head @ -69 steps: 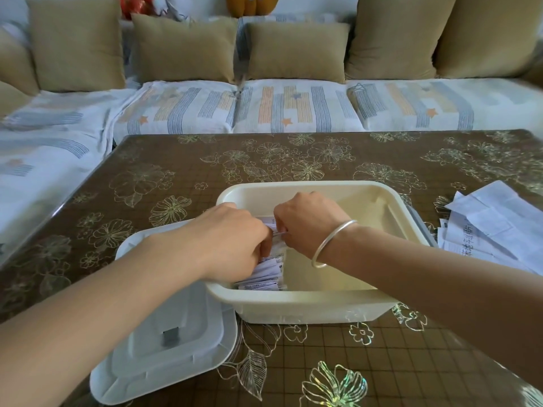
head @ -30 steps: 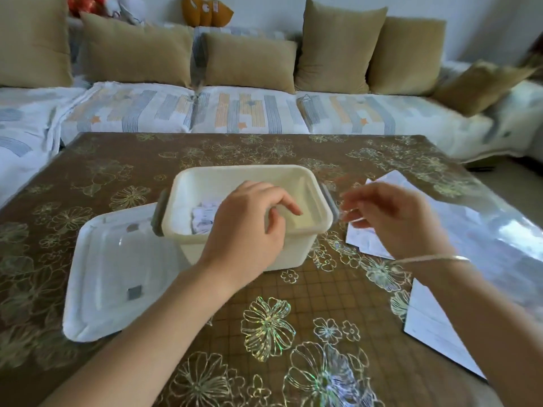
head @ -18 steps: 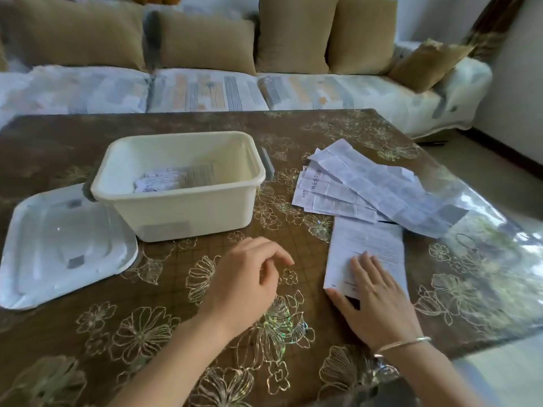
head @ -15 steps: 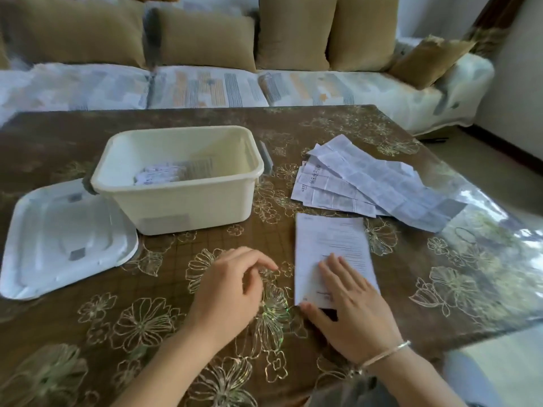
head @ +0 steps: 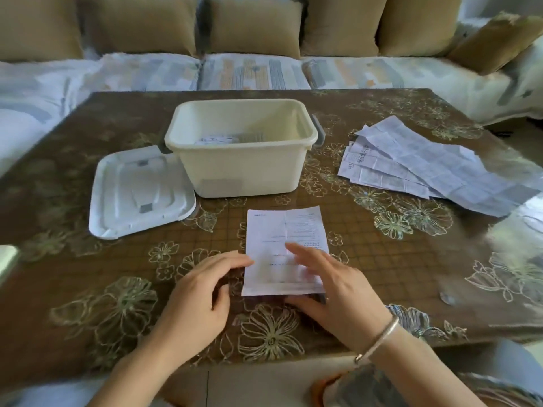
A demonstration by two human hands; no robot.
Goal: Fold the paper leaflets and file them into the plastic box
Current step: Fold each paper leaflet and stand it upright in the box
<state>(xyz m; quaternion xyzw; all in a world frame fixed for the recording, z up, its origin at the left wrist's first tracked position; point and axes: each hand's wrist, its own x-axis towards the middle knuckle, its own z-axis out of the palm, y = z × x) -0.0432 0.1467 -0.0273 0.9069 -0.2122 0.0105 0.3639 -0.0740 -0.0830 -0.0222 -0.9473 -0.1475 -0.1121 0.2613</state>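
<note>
Slid over from the pile [head: 435, 168], one leaflet [head: 282, 230] lies just before the box [head: 244, 168], pressed flat by the right hand [head: 338, 289], the left hand [head: 197, 295] touching its edge with loose fingertips, neither gripping; folding looks next.

Bare forearms, slim silver bangle [head: 379, 338] on the right wrist, grey-blue patterned clothing [head: 364, 389] low at the right

Left hand [head: 202, 292] relaxed, fingers loosely bent toward 2 o'clock; right hand [head: 332, 284], fingers straight, points toward 11 o'clock; both palms down.
</note>
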